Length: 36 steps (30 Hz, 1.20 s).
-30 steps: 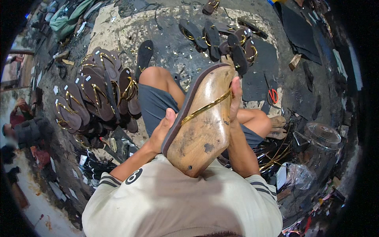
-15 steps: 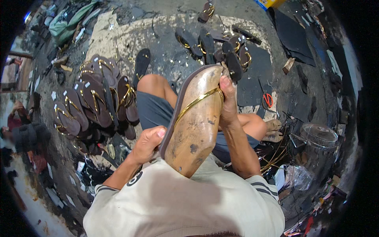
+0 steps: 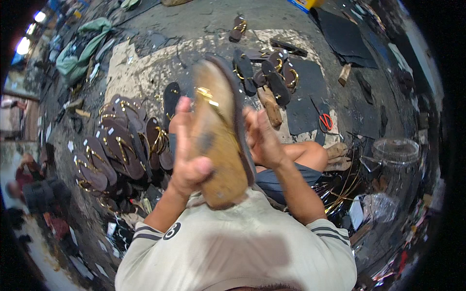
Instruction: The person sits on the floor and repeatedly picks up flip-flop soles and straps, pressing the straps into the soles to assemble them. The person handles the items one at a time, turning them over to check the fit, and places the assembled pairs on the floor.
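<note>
Upright in front of my chest is a wooden shoe last (image 3: 223, 172) fitted with a dark-soled sandal, slightly blurred. A shiny gold strap (image 3: 208, 95) crosses the wood near its upper end. The dark brown sole (image 3: 237, 109) runs along the right side. My left hand (image 3: 187, 160) grips the last from the left, thumb across its lower part and fingers up along its edge. On the right, my right hand (image 3: 263, 138) is held beside the sole with its fingers apart; whether it touches the sole I cannot tell.
Several finished-looking sandals with gold straps (image 3: 119, 145) are piled at the left. More sandals (image 3: 276, 80) lie ahead, beside another wooden last (image 3: 270, 106). Red-handled scissors (image 3: 325, 122) rest on the floor to the right, near black sheets (image 3: 344, 41) and a round wire fan guard (image 3: 395, 151).
The last has turned, bringing the sole from its left side to its right. My left hand has moved onto the wood. The right hand has come off the last's toe end and opened.
</note>
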Motion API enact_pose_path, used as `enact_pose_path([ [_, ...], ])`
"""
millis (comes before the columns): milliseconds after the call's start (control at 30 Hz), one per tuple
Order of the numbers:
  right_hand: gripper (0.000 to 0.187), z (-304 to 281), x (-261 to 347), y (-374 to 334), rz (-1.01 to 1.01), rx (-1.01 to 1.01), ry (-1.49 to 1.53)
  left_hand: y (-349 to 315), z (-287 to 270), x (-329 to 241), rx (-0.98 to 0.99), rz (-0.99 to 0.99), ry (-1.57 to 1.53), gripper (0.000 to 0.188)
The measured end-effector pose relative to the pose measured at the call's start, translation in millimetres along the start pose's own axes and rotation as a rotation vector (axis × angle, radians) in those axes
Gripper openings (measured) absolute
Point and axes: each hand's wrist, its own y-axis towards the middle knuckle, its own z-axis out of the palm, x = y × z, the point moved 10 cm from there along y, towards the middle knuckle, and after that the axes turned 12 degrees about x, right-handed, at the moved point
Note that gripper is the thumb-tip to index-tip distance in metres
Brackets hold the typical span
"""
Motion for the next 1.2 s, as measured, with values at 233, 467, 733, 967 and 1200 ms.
enact_pose_path([
  [233, 0.068, 108, -22, -23, 0.162, 0.415, 0.928, 33, -1, 5, 0.179, 0.150, -0.402, 0.101],
  [467, 0.081, 36, -2, -8, -0.054, 0.061, 0.176, 20, -73, 36, -0.021, -0.086, -0.026, 0.073],
  [733, 0.080, 18, 4, -1, -0.021, -0.012, 0.012, 9, -57, 60, 0.038, -0.213, 0.123, 0.082],
  [967, 0.067, -3, -8, 0, -0.195, -0.120, -0.366, 8, -45, 51, 0.065, -0.201, 0.505, 0.088],
  [1200, 0.064, -4, -2, 9, -0.110, -0.071, -0.102, 17, -48, 48, 0.108, -0.188, 0.474, 0.093],
])
